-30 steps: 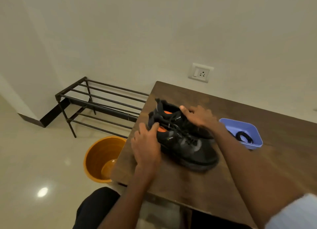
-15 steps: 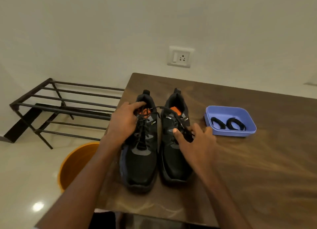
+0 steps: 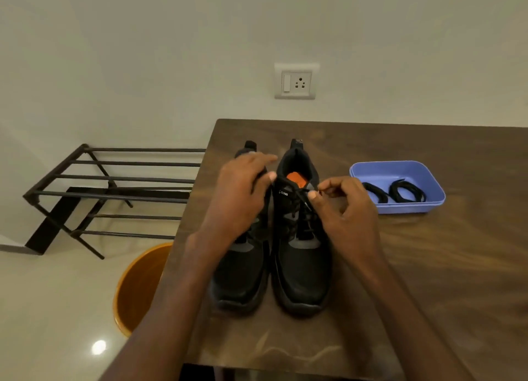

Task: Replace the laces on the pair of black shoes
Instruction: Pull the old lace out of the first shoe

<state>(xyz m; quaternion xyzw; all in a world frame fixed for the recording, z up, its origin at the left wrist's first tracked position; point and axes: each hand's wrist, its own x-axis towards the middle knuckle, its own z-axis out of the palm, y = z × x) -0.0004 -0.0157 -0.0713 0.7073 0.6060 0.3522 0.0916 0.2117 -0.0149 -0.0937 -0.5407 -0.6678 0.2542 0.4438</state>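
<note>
Black mesh shoes (image 3: 300, 255) stand paired on our brown wooden worktop (image 3: 428, 266). Right hand (image 3: 347, 212) pinches the old black lace (image 3: 304, 206); left hand (image 3: 243, 197) steadies the tongue, its grip unclear. Unlacing begins; next, free the knot. Spare coiled laces (image 3: 407, 192) wait just beyond the right hand.

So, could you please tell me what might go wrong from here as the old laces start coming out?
1. The right hand pinches the lace of the right shoe; a hard pull could drag the shoe, since nothing visibly pins it down.
2. The left shoe sits near the table edge above the orange bin; a nudge from the left hand might tip it off.
3. The new laces in the blue tray are also black, so old and new could get mixed.
</note>
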